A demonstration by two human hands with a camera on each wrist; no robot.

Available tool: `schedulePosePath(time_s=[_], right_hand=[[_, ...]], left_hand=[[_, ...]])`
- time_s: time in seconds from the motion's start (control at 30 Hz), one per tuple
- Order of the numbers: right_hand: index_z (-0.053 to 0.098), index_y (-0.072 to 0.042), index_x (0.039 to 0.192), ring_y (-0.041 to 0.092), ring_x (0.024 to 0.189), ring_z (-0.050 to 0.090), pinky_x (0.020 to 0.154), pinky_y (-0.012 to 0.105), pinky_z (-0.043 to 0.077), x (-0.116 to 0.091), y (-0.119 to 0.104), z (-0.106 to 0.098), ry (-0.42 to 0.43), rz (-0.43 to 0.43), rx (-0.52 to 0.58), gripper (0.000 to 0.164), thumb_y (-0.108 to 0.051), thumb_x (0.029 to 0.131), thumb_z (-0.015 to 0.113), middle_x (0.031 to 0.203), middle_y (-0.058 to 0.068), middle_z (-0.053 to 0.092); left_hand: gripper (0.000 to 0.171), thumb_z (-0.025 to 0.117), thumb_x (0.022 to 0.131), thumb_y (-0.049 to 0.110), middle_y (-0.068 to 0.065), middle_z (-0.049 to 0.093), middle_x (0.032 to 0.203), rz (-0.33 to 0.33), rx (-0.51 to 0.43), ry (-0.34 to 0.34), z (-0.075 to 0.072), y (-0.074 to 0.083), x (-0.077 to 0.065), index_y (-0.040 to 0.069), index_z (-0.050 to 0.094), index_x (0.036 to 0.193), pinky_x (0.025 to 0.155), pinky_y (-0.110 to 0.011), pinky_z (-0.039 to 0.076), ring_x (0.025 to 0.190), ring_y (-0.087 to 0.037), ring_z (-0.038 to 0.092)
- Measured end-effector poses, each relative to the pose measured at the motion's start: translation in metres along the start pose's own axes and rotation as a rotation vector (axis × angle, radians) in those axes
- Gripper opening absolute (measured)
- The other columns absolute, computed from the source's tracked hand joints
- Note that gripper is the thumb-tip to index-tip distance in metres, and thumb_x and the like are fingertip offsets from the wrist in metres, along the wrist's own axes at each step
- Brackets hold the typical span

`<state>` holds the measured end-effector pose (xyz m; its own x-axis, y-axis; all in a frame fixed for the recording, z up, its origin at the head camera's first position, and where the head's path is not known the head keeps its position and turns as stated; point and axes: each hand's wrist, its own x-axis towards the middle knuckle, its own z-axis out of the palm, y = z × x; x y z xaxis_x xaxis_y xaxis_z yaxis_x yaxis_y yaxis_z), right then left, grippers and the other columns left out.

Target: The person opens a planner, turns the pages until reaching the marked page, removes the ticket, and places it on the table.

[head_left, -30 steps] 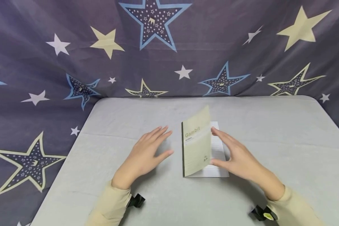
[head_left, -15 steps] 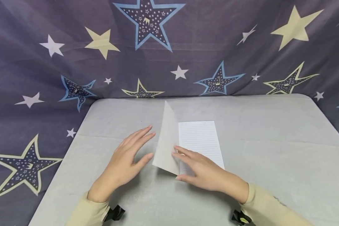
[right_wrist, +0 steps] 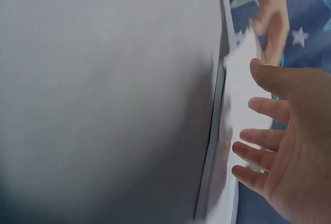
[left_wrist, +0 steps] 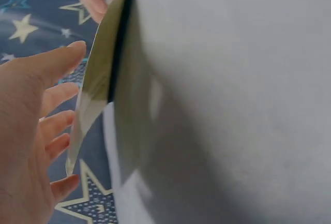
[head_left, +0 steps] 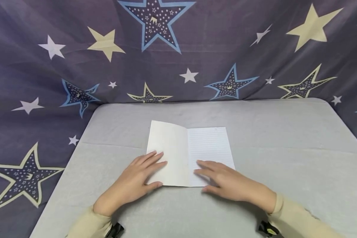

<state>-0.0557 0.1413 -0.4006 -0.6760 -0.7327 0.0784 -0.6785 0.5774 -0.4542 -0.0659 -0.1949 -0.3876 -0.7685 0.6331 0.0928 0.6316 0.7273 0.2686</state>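
Notebook (head_left: 188, 155): open on the desk (head_left: 273, 138), just ahead of both hands; long axis running away from the person.
Cover (head_left: 169, 142): left half, pale inner face up; tilted off the desk in the left wrist view.
Left hand (head_left: 135, 181): nearer to the cover; fingers loosely spread over its near left corner, gripping nothing.
Right hand (head_left: 227, 181): nearer to the lined page (head_left: 209, 142); fingers parted over its lower part, gripping nothing; contact cannot be told.
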Motion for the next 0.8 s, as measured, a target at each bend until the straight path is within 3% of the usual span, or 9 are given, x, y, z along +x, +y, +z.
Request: schedulePosePath(time_s=[0.13, 0.43, 0.8], right_hand=[[0.059, -0.007, 0.136, 0.037, 0.135, 0.044, 0.109, 0.055, 0.036, -0.02, 0.024, -0.01, 0.055, 0.037, -0.015, 0.054, -0.03, 0.09, 0.074, 0.146, 0.017, 0.049], [0.059, -0.008, 0.138, 0.038, 0.135, 0.043, 0.105, 0.059, 0.038, -0.055, 0.058, -0.021, 0.062, 0.131, -0.004, 0.062, -0.026, 0.083, 0.081, 0.151, 0.012, 0.044], [0.055, -0.012, 0.142, 0.042, 0.141, 0.031, 0.107, 0.064, 0.03, -0.053, 0.06, -0.014, 0.1, 0.182, 0.003, 0.079, -0.048, 0.076, 0.082, 0.156, 0.014, 0.037]], left_hand=[[0.067, 0.075, 0.087, 0.042, -0.003, 0.037, 0.157, 0.024, 0.0, -0.031, 0.009, -0.004, 0.0, 0.017, 0.054, 0.144, 0.114, -0.052, 0.029, 0.145, -0.027, 0.031], [0.066, 0.074, 0.089, 0.033, -0.008, 0.038, 0.156, 0.021, -0.046, -0.121, 0.015, -0.019, 0.011, 0.012, 0.05, 0.147, 0.114, -0.052, 0.03, 0.143, -0.032, 0.034], [0.069, 0.072, 0.089, 0.033, -0.012, 0.036, 0.157, 0.016, -0.096, -0.182, 0.013, -0.029, 0.021, 0.009, 0.046, 0.149, 0.113, -0.057, 0.03, 0.143, -0.035, 0.032]])
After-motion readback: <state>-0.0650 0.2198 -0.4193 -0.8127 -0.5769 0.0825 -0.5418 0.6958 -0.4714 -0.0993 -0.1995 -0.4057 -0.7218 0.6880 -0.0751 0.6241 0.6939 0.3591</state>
